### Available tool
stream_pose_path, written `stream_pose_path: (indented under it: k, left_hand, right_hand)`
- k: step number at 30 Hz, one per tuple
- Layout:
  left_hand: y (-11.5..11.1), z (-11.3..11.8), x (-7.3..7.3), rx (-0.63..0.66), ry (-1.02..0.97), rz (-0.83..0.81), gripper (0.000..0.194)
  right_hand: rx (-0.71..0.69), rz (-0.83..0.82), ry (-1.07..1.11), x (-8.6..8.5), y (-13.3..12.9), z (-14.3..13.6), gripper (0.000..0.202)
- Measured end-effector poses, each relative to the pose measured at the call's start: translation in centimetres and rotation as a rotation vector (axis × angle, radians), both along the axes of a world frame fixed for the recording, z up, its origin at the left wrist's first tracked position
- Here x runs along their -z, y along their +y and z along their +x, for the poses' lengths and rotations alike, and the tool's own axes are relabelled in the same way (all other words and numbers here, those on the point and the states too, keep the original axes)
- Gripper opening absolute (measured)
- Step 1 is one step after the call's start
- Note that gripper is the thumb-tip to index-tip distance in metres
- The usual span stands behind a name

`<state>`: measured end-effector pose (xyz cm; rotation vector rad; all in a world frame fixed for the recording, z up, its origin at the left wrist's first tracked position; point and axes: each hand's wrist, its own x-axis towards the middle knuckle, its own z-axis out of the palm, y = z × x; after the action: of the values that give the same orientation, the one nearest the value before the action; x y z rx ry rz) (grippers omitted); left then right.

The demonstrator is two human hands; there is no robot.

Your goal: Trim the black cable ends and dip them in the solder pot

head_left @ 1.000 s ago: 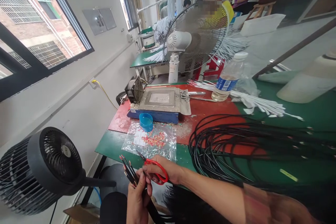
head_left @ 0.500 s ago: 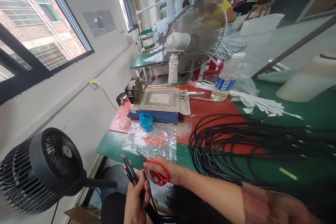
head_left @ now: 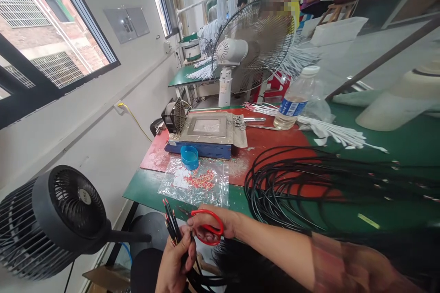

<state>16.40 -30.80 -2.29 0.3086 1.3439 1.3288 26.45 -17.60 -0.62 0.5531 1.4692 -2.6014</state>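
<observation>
Several black cables (head_left: 174, 228) with reddish and copper-coloured tips stand up out of my left hand (head_left: 176, 256), whose fingers are wrapped round them. Red-handled scissors (head_left: 220, 226) are in my right hand (head_left: 206, 225), their dark blades pointing left toward the cable tips. The fingertips of both hands meet or nearly meet beside the bundle; what lies between them is too small to tell. Below my hands the cables run down and to the right. Just beyond, a clear plastic bag (head_left: 220, 187) lies on the table with small red and yellowish bits on it.
A blue cup (head_left: 189, 158) stands before a blue-based metal device (head_left: 206, 150). Coiled black cables (head_left: 261, 192) cover the table's right side. A bottle (head_left: 292, 105) and white wires (head_left: 337, 133) lie farther back. Fans (head_left: 79, 206) stand left and behind; people sit in the background.
The scissors have turned slightly, and their blades look closer to level. My left hand has shifted a little to the left with the cables. The whole view has moved slightly.
</observation>
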Motion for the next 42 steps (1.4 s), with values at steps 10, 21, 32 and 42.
stream_pose_path:
  k: [10,21,32,42]
  left_hand:
    - [-0.3,0.1,-0.2,0.037,0.003,0.018,0.018]
    - [-0.6,-0.1,0.0,0.058,-0.061,0.044,0.017]
    - [-0.6,0.3,0.0,0.052,0.009,0.071,0.018]
    - [0.8,0.8,-0.7,-0.118,0.092,0.009,0.022]
  right_hand:
    - [-0.067,-0.074,0.058,0.8,0.1,0.1,0.032]
    - [-0.126,-0.110,0.049,0.8,0.1,0.3,0.034]
    - [-0.122,-0.114,0.071,0.9,0.1,0.2,0.030]
    - [0.200,0.024,0.048,1.9,-0.2,-0.5,0.045]
